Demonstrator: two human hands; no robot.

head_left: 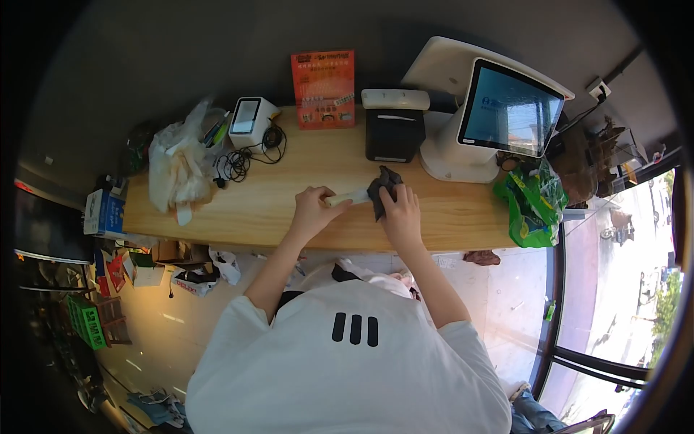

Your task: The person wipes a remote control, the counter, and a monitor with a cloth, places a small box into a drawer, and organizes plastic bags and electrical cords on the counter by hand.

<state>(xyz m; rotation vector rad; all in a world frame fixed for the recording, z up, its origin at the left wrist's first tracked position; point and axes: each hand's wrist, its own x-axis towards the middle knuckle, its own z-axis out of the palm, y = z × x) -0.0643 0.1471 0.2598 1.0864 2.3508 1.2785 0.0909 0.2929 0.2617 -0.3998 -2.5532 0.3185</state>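
Observation:
Over the front part of the wooden counter, my left hand is closed around one end of a small pale, yellowish cylindrical item. Its other end reaches a dark grey cloth. My right hand is closed on that cloth, bunched at the fingertips. Whether the cloth wraps the end of the item or only touches it cannot be made out. Behind the cloth stands a black printer.
A touchscreen terminal and a green plastic package are on the right. A red sign leans at the wall. To the left lie a white scanner box, black cable and plastic bag.

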